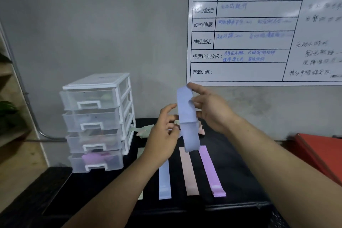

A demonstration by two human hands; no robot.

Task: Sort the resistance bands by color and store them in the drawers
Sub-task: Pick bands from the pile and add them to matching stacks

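Observation:
My right hand [210, 108] pinches the top of a folded light-blue band [187, 116] held upright above the black table. My left hand [162, 133] is just left of the band, fingers curled near its lower fold; whether it grips the band I cannot tell. Three bands lie flat side by side on the table: a blue one [164, 181], a pink one [189, 172] and a purple one [211, 170]. A greenish band edge [140, 152] shows behind my left forearm. The clear four-drawer unit [98, 122] stands at the left, drawers closed; the bottom drawer [96, 161] holds purple bands.
A loose heap of pale bands [142, 130] lies behind my hands near the drawer unit. A red folder [322, 155] lies at the table's right edge. A whiteboard [259, 24] hangs on the grey wall. Wooden shelves [7, 98] stand at far left.

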